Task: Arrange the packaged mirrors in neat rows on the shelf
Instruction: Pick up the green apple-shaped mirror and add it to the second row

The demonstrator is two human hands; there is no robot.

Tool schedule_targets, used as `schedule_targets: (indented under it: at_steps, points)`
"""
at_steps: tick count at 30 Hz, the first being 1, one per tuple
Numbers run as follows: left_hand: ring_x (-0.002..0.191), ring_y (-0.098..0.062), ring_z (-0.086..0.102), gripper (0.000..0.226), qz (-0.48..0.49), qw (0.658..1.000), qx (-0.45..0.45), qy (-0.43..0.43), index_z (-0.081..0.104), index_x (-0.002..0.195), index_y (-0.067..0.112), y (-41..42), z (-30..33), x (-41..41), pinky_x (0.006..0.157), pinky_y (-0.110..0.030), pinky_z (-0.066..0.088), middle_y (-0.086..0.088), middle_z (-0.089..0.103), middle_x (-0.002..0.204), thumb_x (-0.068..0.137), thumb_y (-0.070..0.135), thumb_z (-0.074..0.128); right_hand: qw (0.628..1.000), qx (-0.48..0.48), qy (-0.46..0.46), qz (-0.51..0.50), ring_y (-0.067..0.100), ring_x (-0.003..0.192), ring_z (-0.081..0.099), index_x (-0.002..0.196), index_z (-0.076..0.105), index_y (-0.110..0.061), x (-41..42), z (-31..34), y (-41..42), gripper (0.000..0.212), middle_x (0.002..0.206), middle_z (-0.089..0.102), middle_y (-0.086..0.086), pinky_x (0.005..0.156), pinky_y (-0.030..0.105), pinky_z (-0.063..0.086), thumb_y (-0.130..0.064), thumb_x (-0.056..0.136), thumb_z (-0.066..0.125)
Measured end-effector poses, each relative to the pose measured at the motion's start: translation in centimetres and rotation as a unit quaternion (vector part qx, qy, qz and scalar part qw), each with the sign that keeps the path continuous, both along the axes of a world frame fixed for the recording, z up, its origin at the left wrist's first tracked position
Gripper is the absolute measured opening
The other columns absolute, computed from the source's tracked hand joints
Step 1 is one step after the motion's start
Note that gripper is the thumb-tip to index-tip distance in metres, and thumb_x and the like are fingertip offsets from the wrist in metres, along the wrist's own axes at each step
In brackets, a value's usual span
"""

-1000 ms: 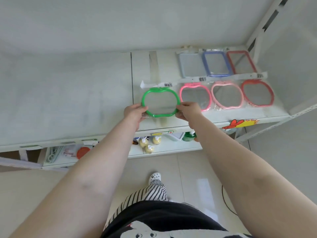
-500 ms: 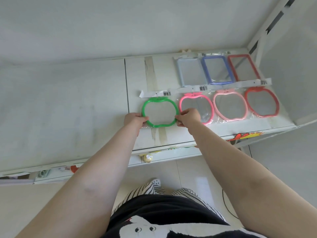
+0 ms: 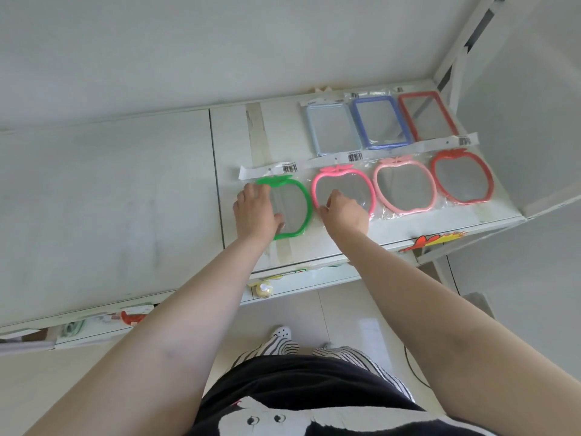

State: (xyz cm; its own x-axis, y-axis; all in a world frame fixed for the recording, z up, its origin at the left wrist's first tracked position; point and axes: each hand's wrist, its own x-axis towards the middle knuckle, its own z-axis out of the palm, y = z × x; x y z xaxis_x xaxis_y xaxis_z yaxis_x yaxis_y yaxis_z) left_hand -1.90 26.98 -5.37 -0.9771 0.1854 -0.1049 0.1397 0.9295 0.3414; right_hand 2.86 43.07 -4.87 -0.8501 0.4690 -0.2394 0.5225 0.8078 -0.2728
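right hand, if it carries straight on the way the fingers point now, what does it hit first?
The right hand already lies over the hot pink apple mirror, fingers pointing toward the back of the shelf. Straight on, it would likely meet that mirror's top rim, then the light blue rectangular mirror behind. Height above the shelf is unclear.

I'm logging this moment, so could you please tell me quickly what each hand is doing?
Left hand: open, resting flat on the green mirror.
Right hand: cannot be told; over the pink mirror.
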Motion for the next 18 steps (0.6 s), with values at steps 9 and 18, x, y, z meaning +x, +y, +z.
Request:
schedule_targets:
  at_steps: [9,18]
  points:
    - [0.147,-0.039,-0.01,0.078,-0.109,0.984,-0.05,-0.134,0.009,0.152,0.034,4.7,-2.3,0.3,0.114,-0.063,0.004,-0.006,-0.013,0.161,0.09,0.042,0.057,0.999,-0.033,0.028,0.023,0.034,0.139,0.025,0.14,0.043,-0.028,2.0,-3.1,4.1,0.053,0.145,0.035,0.014,0.113,0.04,0.029,-0.033,0.09,0.059]
    - [0.147,-0.039,-0.01,0.077,-0.085,0.986,-0.043,-0.133,0.009,0.151,0.036,5.4,-2.4,0.5,0.114,-0.064,0.005,-0.004,-0.016,0.161,0.091,0.039,0.057,0.998,-0.05,0.037,0.016,0.031,0.145,0.017,0.139,0.042,-0.033,2.0,-4.3,4.4,0.055,0.154,0.023,0.013,0.114,0.041,0.029,-0.037,0.088,0.061]
